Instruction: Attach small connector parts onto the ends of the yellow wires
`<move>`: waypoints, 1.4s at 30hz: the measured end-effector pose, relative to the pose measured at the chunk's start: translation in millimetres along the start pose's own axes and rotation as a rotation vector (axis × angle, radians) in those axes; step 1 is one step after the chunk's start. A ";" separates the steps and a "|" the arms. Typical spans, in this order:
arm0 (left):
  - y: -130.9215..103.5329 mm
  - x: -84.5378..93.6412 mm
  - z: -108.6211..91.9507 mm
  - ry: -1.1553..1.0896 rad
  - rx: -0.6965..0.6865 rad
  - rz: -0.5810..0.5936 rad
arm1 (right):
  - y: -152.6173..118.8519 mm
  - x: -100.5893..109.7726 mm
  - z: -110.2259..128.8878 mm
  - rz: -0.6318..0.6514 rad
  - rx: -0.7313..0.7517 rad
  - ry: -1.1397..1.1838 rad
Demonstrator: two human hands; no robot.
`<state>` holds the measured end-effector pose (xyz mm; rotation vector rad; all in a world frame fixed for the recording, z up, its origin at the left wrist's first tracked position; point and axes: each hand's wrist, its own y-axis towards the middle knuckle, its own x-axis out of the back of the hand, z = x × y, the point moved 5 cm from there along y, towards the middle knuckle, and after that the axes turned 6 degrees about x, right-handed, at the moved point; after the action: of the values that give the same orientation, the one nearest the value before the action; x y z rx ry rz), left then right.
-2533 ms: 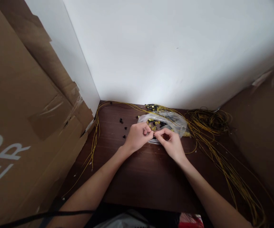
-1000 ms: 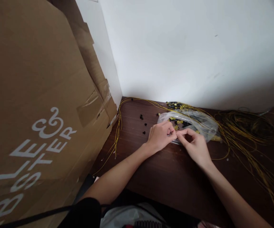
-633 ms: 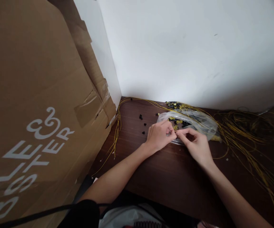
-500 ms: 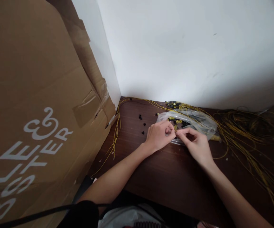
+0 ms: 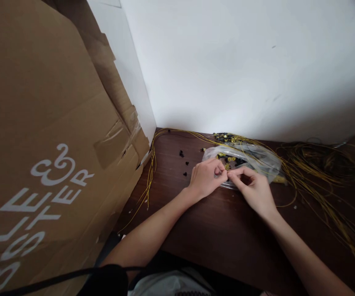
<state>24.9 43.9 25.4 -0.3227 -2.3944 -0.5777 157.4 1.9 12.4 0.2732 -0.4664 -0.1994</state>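
My left hand (image 5: 206, 177) and my right hand (image 5: 253, 188) meet fingertip to fingertip over the dark wooden table (image 5: 214, 222). Both pinch a very small part where they touch; it is too small to make out. A thin yellow wire (image 5: 284, 203) curves away from under my right hand. Just behind my fingers lies a clear plastic bag (image 5: 248, 158) holding several small yellow and black parts.
A large cardboard sheet (image 5: 42, 144) leans along the left. Yellow wires (image 5: 151, 172) run down the table's left edge, and a tangled bundle (image 5: 322, 160) lies at the right. A few black bits (image 5: 182, 154) lie loose. White wall behind.
The view has swung left since the oldest frame, showing more cardboard. My hands stay pinched together in front of the bag, with only slight finger movement.
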 end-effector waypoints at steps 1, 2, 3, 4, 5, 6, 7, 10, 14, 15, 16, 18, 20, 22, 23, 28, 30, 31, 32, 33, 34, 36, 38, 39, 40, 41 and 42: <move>0.3 -1.2 0.9 -0.028 -0.002 0.009 | 0.1 0.3 0.0 -0.002 -0.002 0.007; 0.5 -2.4 1.8 -0.056 -0.006 0.020 | 0.2 0.6 0.0 -0.002 -0.005 0.011; 0.7 -3.4 2.7 -0.080 -0.008 0.032 | 0.4 0.7 0.1 0.000 -0.007 0.012; 0.8 -4.0 3.3 -0.095 -0.009 0.041 | 0.5 0.8 0.5 0.002 -0.006 0.011; 0.8 -4.3 3.7 -0.102 -0.008 0.047 | 0.7 0.9 1.0 0.003 -0.004 0.008; 0.7 -4.3 3.8 -0.104 -0.005 0.052 | 0.8 1.0 1.5 0.003 0.000 0.004; 0.4 -4.1 3.8 -0.101 0.000 0.054 | 0.9 1.0 2.0 0.002 0.005 0.000; -0.1 -3.5 3.1 -0.084 0.020 0.054 | 0.8 0.9 2.8 -0.003 0.012 -0.010; 1.4 -5.9 3.4 -0.116 0.045 0.058 | 1.4 2.2 2.4 -0.008 0.005 -0.033; 2.2 -7.1 3.8 -0.141 0.048 0.063 | 1.9 2.9 2.1 -0.010 0.000 -0.033; 3.1 -8.2 4.1 -0.168 0.051 0.067 | 2.5 3.8 1.8 -0.012 -0.006 -0.031; 4.7 -10.0 4.9 -0.212 0.055 0.064 | 3.8 5.4 0.7 -0.013 -0.020 -0.025; 6.1 -11.0 5.6 -0.244 0.058 0.056 | 4.9 6.4 -0.6 -0.011 -0.034 -0.020; 6.9 -11.9 5.9 -0.266 0.056 0.048 | 5.5 7.2 -1.4 -0.015 -0.046 -0.014; 7.2 -12.4 6.0 -0.275 0.056 0.046 | 5.7 7.6 -1.7 -0.019 -0.051 -0.015; 7.6 -14.8 6.6 -0.291 0.069 0.023 | 6.0 7.9 -2.8 -0.037 -0.064 -0.024; 7.6 -15.3 6.7 -0.292 0.073 0.013 | 6.4 7.0 -4.0 -0.036 -0.061 -0.017; 7.7 -15.4 6.8 -0.294 0.076 0.009 | 6.6 6.4 -4.7 -0.035 -0.060 -0.013; 7.8 -15.4 6.9 -0.298 0.079 0.006 | 6.8 5.7 -5.4 -0.033 -0.060 -0.007; 8.0 -15.4 7.0 -0.303 0.082 0.004 | 7.0 5.0 -5.8 -0.032 -0.059 -0.002; 8.3 -15.3 7.1 -0.308 0.086 0.004 | 7.2 4.5 -6.0 -0.034 -0.057 0.002; 9.1 -15.4 7.3 -0.316 0.095 0.010 | 7.3 4.5 -5.3 -0.048 -0.054 0.003; 10.0 -15.4 8.0 -0.320 0.107 0.017 | 7.2 6.1 -3.7 -0.073 -0.051 -0.007; 10.4 -15.4 8.6 -0.321 0.114 0.020 | 7.1 7.3 -2.7 -0.085 -0.050 -0.013; 10.6 -15.4 9.2 -0.321 0.118 0.022 | 7.0 8.7 -1.9 -0.095 -0.051 -0.018; 10.8 -15.2 9.8 -0.322 0.122 0.024 | 6.9 10.2 -1.3 -0.102 -0.052 -0.021; 10.8 -15.1 10.3 -0.321 0.123 0.024 | 6.9 11.7 -0.9 -0.109 -0.053 -0.024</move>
<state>34.9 57.0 12.0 -0.4164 -2.7155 -0.3878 168.9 5.6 18.6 0.2443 -0.4698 -0.3215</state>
